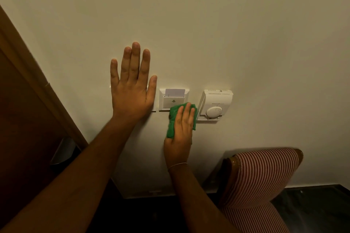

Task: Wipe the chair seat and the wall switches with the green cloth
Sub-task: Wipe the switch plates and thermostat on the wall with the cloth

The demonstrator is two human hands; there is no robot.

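My right hand [181, 128] presses the green cloth [173, 119] flat against the wall, over the lower right corner of a white key-card switch [170, 98] that has a card in its slot. My left hand [131, 85] lies flat on the wall with fingers spread, covering most of a white switch plate [153, 107] to the left; it holds nothing. A white thermostat [215, 106] with a round dial hangs just right of the cloth. The chair [261, 174], with red-and-white striped upholstery and a dark wooden frame, stands at the lower right; its seat is mostly out of view.
A brown wooden door [24, 115] fills the left edge, with a metal handle [62, 151] low on it. The cream wall [208, 24] spreads above the switches. Dark floor [312, 212] shows behind the chair at the bottom right.
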